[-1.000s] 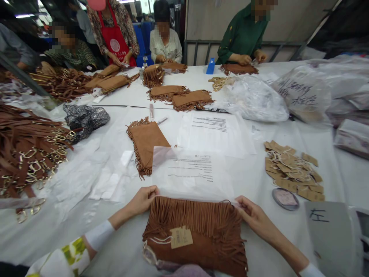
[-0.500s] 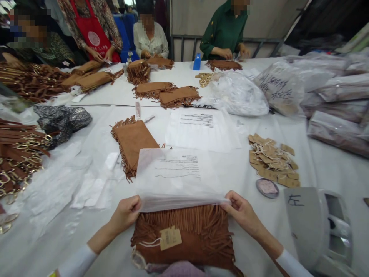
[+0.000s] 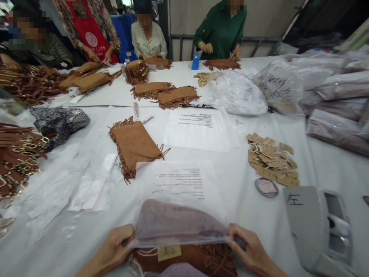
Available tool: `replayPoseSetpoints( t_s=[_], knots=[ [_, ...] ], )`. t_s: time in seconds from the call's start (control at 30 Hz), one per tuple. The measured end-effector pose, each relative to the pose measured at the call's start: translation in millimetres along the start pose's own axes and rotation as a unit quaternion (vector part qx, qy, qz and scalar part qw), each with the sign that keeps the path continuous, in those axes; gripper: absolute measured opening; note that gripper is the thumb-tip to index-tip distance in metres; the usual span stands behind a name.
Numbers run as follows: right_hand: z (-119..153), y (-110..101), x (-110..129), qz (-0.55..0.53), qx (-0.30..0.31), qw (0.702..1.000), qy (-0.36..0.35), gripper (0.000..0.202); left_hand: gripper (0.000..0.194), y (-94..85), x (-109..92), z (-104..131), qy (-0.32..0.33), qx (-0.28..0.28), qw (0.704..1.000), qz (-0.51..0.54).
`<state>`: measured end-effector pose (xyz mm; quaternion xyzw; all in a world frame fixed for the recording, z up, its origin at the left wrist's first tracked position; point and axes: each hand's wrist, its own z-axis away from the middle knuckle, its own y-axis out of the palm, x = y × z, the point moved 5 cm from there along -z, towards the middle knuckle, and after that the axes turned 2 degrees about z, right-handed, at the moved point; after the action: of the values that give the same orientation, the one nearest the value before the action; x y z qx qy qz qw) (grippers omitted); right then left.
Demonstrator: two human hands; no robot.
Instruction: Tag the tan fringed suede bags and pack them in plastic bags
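The left hand and the right hand each pinch an edge of a clear plastic bag at the near side of the desk. A brown fringed bag sits partly inside it.

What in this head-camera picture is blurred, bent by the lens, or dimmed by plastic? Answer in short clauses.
Head view: even, soft light; the table edge curves from wide-angle distortion; faces pixelated; the fringed bag looks hazy where the clear plastic bag covers it, held by left hand and right hand.
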<state>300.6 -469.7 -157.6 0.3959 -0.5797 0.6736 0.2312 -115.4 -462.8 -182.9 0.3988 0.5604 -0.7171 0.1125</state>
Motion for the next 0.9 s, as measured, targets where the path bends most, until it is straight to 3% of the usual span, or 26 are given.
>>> replayPoseSetpoints(
  t_s=[0.17,0.23,0.37,0.47,0.6,0.8,0.9],
  knots=[
    [18.0,-2.8,4.3,-0.041,-0.003,0.997,0.071,0.029,0.041,9.4,1.1,31.0,-0.037,-0.028,0.999,0.005],
    [31.5,-2.9,10.4,-0.040,0.023,0.997,0.070,0.030,0.039,13.3,-1.0,45.2,-0.038,-0.043,0.998,0.009],
    [61.9,0.5,30.9,0.006,0.142,0.990,-0.020,0.038,0.035,15.0,-2.8,59.5,-0.062,-0.035,0.997,0.015],
    [78.3,3.5,38.3,0.047,0.198,0.975,-0.085,0.039,0.035,13.9,-4.5,58.9,-0.056,-0.006,0.998,0.024],
    [85.4,10.8,37.0,0.077,0.177,0.976,-0.104,0.030,0.028,16.4,-9.0,60.7,-0.041,-0.015,0.999,0.017],
    [89.0,9.2,44.7,0.044,0.155,0.986,-0.049,0.027,0.022,26.8,-30.1,63.6,-0.020,-0.124,0.992,-0.016],
    [82.4,7.1,44.6,0.025,0.148,0.988,-0.030,0.019,0.027,33.3,-34.8,54.4,-0.034,-0.148,0.988,-0.012]
  ],
)
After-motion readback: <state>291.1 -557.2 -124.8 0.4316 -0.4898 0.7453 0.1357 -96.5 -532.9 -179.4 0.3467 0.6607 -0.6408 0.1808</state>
